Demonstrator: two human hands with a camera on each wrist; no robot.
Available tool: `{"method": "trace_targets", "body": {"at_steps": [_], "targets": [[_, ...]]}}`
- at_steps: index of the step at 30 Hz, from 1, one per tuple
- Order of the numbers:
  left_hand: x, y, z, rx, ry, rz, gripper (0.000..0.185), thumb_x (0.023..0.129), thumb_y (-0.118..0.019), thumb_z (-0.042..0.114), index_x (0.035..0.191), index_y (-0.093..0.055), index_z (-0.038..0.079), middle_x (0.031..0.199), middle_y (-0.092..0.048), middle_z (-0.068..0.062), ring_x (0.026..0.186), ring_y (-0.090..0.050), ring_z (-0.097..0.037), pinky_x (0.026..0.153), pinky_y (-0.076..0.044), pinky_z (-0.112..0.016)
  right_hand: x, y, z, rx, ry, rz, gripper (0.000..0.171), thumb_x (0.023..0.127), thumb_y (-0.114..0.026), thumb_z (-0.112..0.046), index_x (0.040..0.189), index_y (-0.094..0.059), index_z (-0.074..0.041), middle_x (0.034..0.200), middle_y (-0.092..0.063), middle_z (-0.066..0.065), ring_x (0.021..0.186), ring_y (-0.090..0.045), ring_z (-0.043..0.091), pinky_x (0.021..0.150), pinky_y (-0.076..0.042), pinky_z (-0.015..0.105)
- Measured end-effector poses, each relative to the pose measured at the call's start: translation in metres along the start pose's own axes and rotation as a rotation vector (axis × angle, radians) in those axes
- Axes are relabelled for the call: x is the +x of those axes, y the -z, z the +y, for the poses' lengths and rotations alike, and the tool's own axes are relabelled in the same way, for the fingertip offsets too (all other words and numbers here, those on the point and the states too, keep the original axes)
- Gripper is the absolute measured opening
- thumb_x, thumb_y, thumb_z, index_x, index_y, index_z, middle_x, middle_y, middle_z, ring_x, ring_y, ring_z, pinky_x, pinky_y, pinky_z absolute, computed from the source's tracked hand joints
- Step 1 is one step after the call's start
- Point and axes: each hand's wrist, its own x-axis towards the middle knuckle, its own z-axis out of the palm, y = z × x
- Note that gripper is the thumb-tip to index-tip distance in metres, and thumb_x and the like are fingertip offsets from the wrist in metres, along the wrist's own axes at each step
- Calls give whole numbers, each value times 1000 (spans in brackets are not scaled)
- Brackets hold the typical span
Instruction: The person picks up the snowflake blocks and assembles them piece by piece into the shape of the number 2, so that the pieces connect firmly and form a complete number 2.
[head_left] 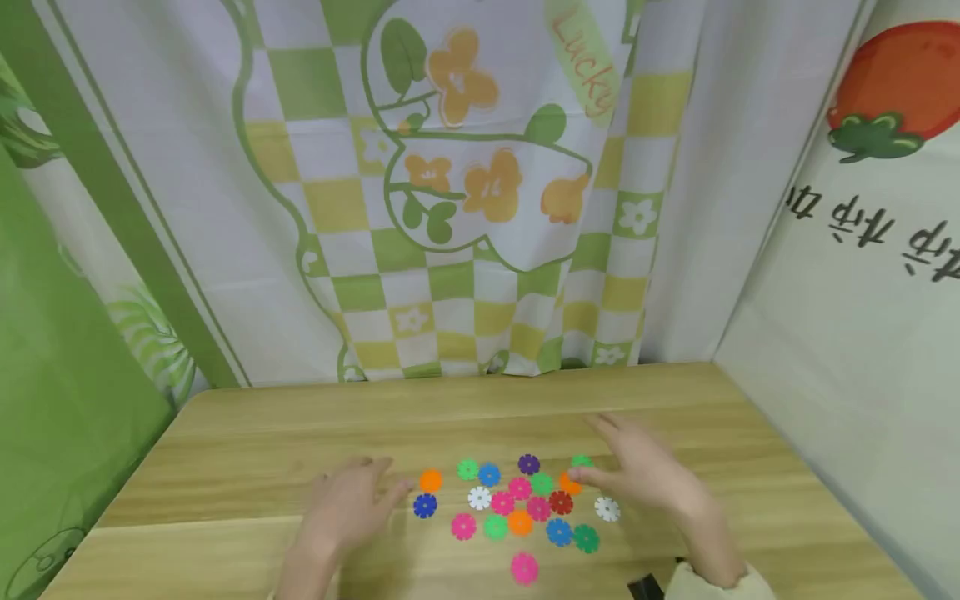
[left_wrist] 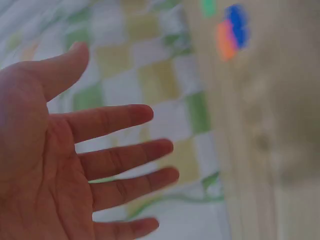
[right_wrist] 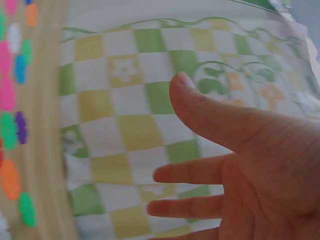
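Several flat notched plastic discs lie spread over the middle of the wooden table (head_left: 247,450). Left of them is my left hand (head_left: 347,510), fingers apart and holding nothing; an orange disc (head_left: 431,481) and a dark blue disc (head_left: 425,506) are nearest to it. My right hand (head_left: 641,467) hovers at the right side, its thumb overlapping another orange disc (head_left: 570,483) in the head view. Close below that hand lies a white disc (head_left: 607,509). Both wrist views show an empty palm with straight, spread fingers. One pink disc (head_left: 525,568) sits apart, nearest the front.
A checked curtain (head_left: 450,300) hangs along the table's back edge. White cloth (head_left: 847,333) with a printed strawberry stands on the right, and green cloth (head_left: 67,350) on the left. A small black object (head_left: 645,587) shows by the right sleeve (head_left: 720,583).
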Motion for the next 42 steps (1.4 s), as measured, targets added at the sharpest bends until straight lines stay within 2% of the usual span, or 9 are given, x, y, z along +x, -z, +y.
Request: {"method": "trace_targets", "body": {"at_steps": [3, 5, 8, 12, 18, 25, 30, 36, 42], "targets": [[12, -21, 8, 34, -80, -30, 50, 88, -65, 46, 112, -68, 3, 103, -68, -15, 98, -62, -34, 82, -50, -56, 8, -13, 13, 77, -12, -116, 71, 84, -72, -40, 132, -50, 8, 131, -52, 27, 121, -48, 46, 98, -40, 59], [18, -34, 11, 80, -123, -20, 40, 82, -73, 39, 101, -70, 4, 87, -67, -10, 81, -62, -26, 68, -53, -46, 12, -21, 21, 104, -47, -168, 61, 83, -75, -29, 126, -55, 8, 123, -58, 25, 114, -54, 43, 94, -45, 56], [25, -48, 13, 112, -143, -26, 33, 77, -79, 32, 94, -68, 5, 79, -62, -6, 72, -58, -21, 62, -52, -41, 14, -30, 31, 88, -116, -210, 46, 79, -78, -16, 116, -61, 5, 108, -64, 20, 100, -59, 37, 85, -50, 52], [28, -57, 16, 117, -146, -49, 32, 76, -81, 26, 94, -66, 4, 79, -61, -8, 72, -60, -22, 62, -54, -41, 14, -37, 41, 45, -170, -211, 32, 75, -80, -8, 101, -63, -1, 91, -62, 9, 86, -58, 26, 75, -52, 45], [30, -59, 17, 78, -113, -91, 33, 77, -80, 19, 98, -63, 0, 81, -58, -11, 72, -58, -23, 63, -54, -41, 10, -46, 51, 34, -171, -205, 32, 66, -83, 0, 83, -57, -8, 78, -55, 4, 73, -50, 19, 64, -47, 37], [31, -58, 16, -11, -64, -166, 46, 77, -80, 15, 108, -58, -10, 88, -55, -13, 73, -54, -21, 70, -54, -41, 7, -57, 60, 57, -89, -139, 36, 61, -80, 10, 76, -52, -8, 70, -50, 2, 66, -44, 18, 57, -40, 30], [30, -58, 16, -93, -69, -178, 42, 73, -80, 8, 105, -57, -6, 87, -58, -13, 74, -55, -22, 69, -54, -40, 6, -61, 65, 77, -72, -107, 38, 58, -78, 12, 74, -50, -9, 68, -48, 2, 65, -43, 17, 54, -36, 26], [26, -57, 16, -225, -175, -185, 27, 76, -73, -3, 93, -54, 6, 80, -57, -2, 70, -52, -15, 57, -47, -27, 3, -61, 63, 112, 11, -116, 29, 69, -72, 10, 75, -51, -9, 68, -48, -1, 63, -44, 13, 53, -37, 24], [21, -41, 24, -460, -300, -77, 18, 85, -64, -5, 93, -57, 8, 79, -62, -1, 68, -57, -12, 55, -47, -21, 9, -53, 37, 210, 105, -127, 13, 82, -67, 4, 87, -60, -6, 76, -58, -3, 68, -53, 9, 56, -48, 23]]}}
